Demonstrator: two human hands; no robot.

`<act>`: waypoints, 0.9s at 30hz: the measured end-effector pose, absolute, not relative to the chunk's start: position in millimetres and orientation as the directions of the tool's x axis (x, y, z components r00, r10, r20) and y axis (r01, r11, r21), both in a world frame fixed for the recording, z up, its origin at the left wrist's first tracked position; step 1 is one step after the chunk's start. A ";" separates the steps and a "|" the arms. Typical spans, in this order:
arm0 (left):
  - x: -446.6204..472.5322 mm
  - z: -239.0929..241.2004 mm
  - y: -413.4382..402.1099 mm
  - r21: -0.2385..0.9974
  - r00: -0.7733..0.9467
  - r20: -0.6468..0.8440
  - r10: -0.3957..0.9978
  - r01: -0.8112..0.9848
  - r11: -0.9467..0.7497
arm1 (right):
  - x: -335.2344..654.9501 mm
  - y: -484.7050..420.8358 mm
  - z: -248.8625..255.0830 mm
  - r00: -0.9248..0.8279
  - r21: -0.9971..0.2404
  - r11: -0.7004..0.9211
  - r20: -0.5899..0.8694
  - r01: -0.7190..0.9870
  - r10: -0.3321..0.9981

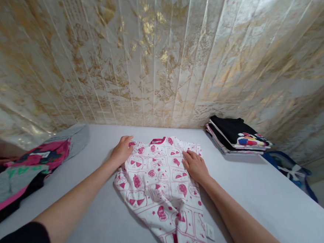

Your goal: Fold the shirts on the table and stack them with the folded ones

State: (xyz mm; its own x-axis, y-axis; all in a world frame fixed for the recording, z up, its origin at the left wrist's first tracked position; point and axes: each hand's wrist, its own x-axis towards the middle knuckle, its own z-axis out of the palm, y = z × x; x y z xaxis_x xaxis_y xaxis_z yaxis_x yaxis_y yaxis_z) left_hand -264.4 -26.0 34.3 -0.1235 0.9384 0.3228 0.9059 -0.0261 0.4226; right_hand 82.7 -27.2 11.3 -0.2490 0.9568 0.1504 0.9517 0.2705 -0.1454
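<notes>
A white long-sleeved child's top (157,173) with a pink cartoon print and a pink neckband lies spread on the white table, its collar toward the wall. The lower part is wrinkled and runs out of view at the bottom. My left hand (123,150) rests on the left shoulder of the top, thumb and fingers apart, with some fingers hard to make out. On the right side of the chest, my right hand (196,166) lies flat with its fingers spread. A white label (210,231) sticks out at the garment's lower right edge.
Loose, overlapping clothes in grey, pink and black (48,157) lie on the left of the table (102,222). A folded stack topped by a black garment (231,129) stands at the back right. Beyond the right edge is a blue item (290,168). Shiny gold-white sheeting (152,63) covers the wall.
</notes>
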 end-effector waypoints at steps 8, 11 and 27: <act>-276.9 51.4 7.9 0.245 -0.193 0.115 0.974 0.956 0.160 | 84.8 -25.0 -3.5 -0.238 -0.146 0.261 0.161 0.954 0.958; -283.7 60.7 4.8 0.270 -0.437 0.332 0.836 0.893 0.360 | 83.7 -24.7 -3.0 -0.227 -0.138 0.248 0.152 0.959 0.962; -199.6 21.9 -31.5 0.403 -0.012 0.195 0.981 0.913 -0.069 | 90.6 -23.2 1.6 -0.032 -0.122 0.048 0.132 0.991 0.991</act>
